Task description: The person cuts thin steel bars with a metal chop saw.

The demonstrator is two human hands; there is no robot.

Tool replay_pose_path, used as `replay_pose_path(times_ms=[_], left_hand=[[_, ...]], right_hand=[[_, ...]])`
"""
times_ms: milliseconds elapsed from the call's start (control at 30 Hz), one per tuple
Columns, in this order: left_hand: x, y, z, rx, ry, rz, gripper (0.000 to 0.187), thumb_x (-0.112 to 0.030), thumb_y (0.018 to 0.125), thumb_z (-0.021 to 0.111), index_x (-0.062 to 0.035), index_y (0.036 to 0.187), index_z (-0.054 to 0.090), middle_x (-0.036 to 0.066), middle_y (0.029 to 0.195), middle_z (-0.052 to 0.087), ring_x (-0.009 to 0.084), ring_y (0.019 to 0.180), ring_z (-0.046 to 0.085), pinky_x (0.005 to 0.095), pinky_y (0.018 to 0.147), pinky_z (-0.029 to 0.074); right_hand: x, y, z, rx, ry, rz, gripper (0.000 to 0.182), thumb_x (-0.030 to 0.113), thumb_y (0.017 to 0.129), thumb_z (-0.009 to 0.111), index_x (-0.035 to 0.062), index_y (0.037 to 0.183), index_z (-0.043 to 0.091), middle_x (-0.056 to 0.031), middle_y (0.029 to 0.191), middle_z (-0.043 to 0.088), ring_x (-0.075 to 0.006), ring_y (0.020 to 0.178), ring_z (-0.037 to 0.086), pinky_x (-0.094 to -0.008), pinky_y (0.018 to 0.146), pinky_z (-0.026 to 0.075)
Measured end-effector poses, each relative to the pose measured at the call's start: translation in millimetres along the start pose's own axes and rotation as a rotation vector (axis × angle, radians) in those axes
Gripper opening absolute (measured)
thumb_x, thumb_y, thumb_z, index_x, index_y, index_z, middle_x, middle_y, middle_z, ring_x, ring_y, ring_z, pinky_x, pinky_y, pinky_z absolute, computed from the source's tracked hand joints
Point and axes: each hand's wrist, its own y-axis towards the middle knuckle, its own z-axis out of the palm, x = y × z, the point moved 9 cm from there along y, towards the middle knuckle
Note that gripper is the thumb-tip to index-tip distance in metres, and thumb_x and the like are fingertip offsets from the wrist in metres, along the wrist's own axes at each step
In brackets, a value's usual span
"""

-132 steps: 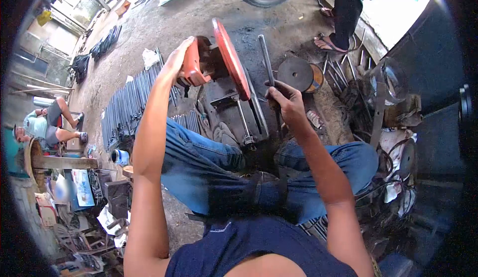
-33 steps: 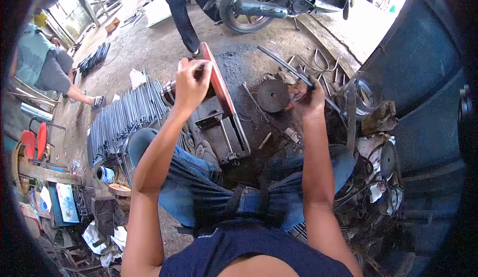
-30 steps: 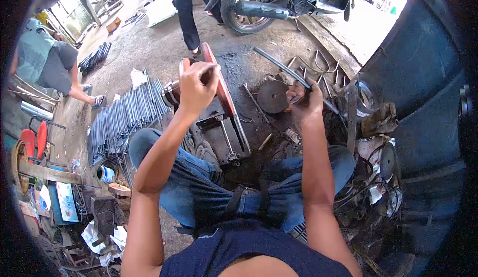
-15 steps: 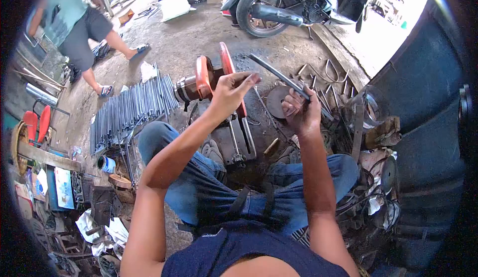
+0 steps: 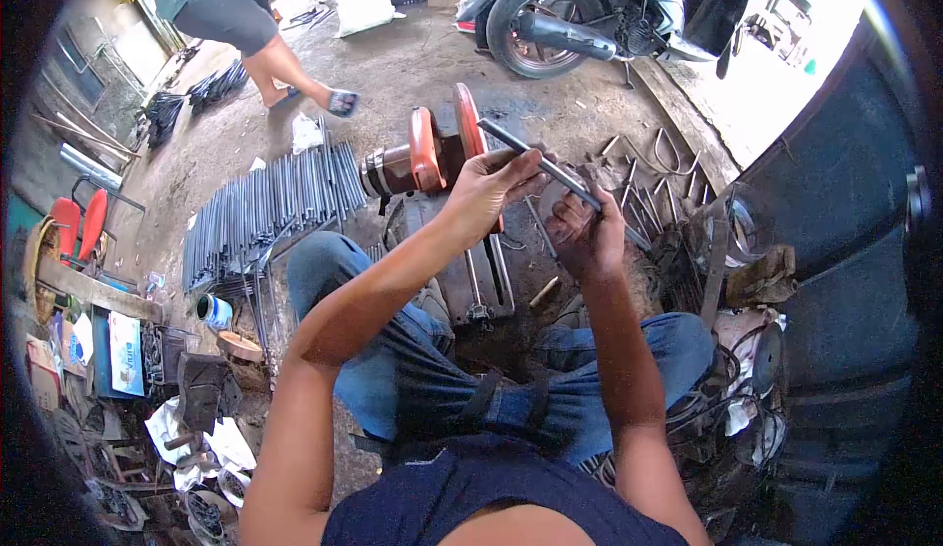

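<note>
A dark metal rod [image 5: 570, 182] slants across both my hands, in front of my chest. My left hand [image 5: 496, 191] has its thumb and fingers closed around the upper part of the rod. Lower down, my right hand [image 5: 591, 232] wraps its blackened fingers round the same rod. Just beyond my left hand stands an orange cut-off saw [image 5: 424, 148] on a metal base, partly hidden by that hand. A long row of cut metal rods [image 5: 270, 210] lies on the floor to the left of the saw.
A motorcycle [image 5: 550, 30] is parked at the back. Another person [image 5: 241, 21] walks at the upper left. Bent rods [image 5: 668, 158] lie on the floor to the right, near a large dark drum [image 5: 845, 251]. A blue can [image 5: 213, 311] and assorted scrap sit at left.
My left hand has come over to the rod and closed on it; before, it was apart from it. The other person has stepped to the right. The view has shifted slightly.
</note>
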Motion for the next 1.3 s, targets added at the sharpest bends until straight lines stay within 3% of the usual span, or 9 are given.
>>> replay_pose_path(times_ms=[367, 533, 600, 633, 667, 733, 800, 967, 1300], left_hand=[[-9.3, -4.1, 2.0, -0.058, 0.125, 0.079, 0.023, -0.018, 0.091, 0.065, 0.0016, 0.103, 0.067, 0.010, 0.104, 0.068, 0.0167, 0.098, 0.065, 0.0320, 0.091, 0.054], [-36.4, 1.3, -3.3, -0.050, 0.296, 0.172, 0.026, -0.020, 0.092, 0.064, 0.0027, 0.104, 0.067, 0.009, 0.100, 0.069, 0.0158, 0.092, 0.066, 0.0285, 0.086, 0.054], [-64.4, -2.6, -4.5, -0.091, 0.700, 0.445, 0.022, -0.018, 0.091, 0.066, 0.0033, 0.094, 0.071, 0.007, 0.086, 0.072, 0.0073, 0.076, 0.063, 0.0230, 0.068, 0.050], [-98.1, -28.5, 26.8, -0.155, 1.074, 0.596, 0.023, -0.018, 0.090, 0.066, 0.0033, 0.091, 0.072, 0.007, 0.079, 0.072, 0.0055, 0.072, 0.060, 0.0226, 0.064, 0.046], [-97.7, -26.1, 21.7, -0.158, 1.075, 0.595, 0.023, -0.018, 0.090, 0.066, 0.0033, 0.091, 0.072, 0.007, 0.079, 0.072, 0.0055, 0.072, 0.060, 0.0226, 0.064, 0.046], [-82.3, -11.6, 6.2, -0.092, 0.993, 0.499, 0.025, -0.021, 0.090, 0.066, 0.0038, 0.091, 0.072, 0.009, 0.078, 0.072, 0.0073, 0.070, 0.061, 0.0245, 0.065, 0.047], [-69.5, -5.6, -0.4, -0.049, 0.975, 0.456, 0.025, -0.021, 0.090, 0.066, 0.0033, 0.090, 0.072, 0.010, 0.079, 0.072, 0.0085, 0.071, 0.062, 0.0262, 0.066, 0.048], [-49.6, -5.3, 7.9, 0.054, 1.057, 0.369, 0.021, -0.019, 0.092, 0.065, 0.0011, 0.094, 0.072, 0.005, 0.086, 0.072, 0.0080, 0.076, 0.062, 0.0261, 0.071, 0.050], [-37.9, -6.5, 17.0, 0.156, 1.007, 0.327, 0.021, -0.015, 0.091, 0.065, 0.0039, 0.098, 0.070, 0.007, 0.091, 0.072, 0.0093, 0.084, 0.064, 0.0266, 0.076, 0.051]], right_hand=[[-8.7, -2.5, 8.0, 0.010, -0.012, 0.023, 0.029, 0.038, 0.095, 0.045, 0.0113, 0.094, 0.055, 0.0005, 0.071, 0.047, -0.0146, 0.060, 0.044, -0.0318, 0.061, 0.035], [-43.5, -15.7, -4.3, -0.012, -0.318, 0.448, 0.034, 0.044, 0.096, 0.046, 0.0117, 0.090, 0.054, -0.0020, 0.073, 0.051, -0.0174, 0.062, 0.049, -0.0309, 0.057, 0.038], [-40.2, -13.9, -22.9, -0.004, -0.424, 0.417, 0.031, 0.039, 0.094, 0.055, 0.0080, 0.093, 0.056, -0.0029, 0.074, 0.055, -0.0169, 0.064, 0.054, -0.0311, 0.058, 0.042], [-7.7, -10.9, -21.9, -0.073, -0.901, 0.105, 0.028, 0.033, 0.093, 0.059, 0.0050, 0.095, 0.057, -0.0037, 0.076, 0.057, -0.0164, 0.068, 0.056, -0.0308, 0.061, 0.044], [22.5, -17.1, -2.8, -0.144, -1.361, -0.233, 0.026, 0.027, 0.091, 0.063, 0.0020, 0.097, 0.057, -0.0045, 0.078, 0.059, -0.0159, 0.072, 0.058, -0.0305, 0.064, 0.046], [28.1, -22.9, 23.6, -0.133, -1.222, -0.195, 0.027, 0.018, 0.089, 0.066, -0.0026, 0.106, 0.058, -0.0067, 0.085, 0.062, -0.0148, 0.081, 0.059, -0.0284, 0.076, 0.048], [53.2, -32.5, 34.6, -0.234, -1.424, -0.601, 0.029, 0.013, 0.088, 0.065, -0.0032, 0.111, 0.058, -0.0079, 0.091, 0.063, -0.0141, 0.084, 0.058, -0.0270, 0.081, 0.047], [11.7, -7.0, 12.2, 0.040, -1.325, -0.376, 0.032, 0.010, 0.085, 0.067, -0.0027, 0.114, 0.059, -0.0104, 0.098, 0.067, -0.0153, 0.090, 0.061, -0.0298, 0.083, 0.049], [-2.8, -7.6, 16.9, 0.034, -1.664, -0.366, 0.028, 0.015, 0.079, 0.074, -0.0041, 0.098, 0.067, -0.0182, 0.091, 0.067, -0.0233, 0.080, 0.066, -0.0341, 0.074, 0.051]])
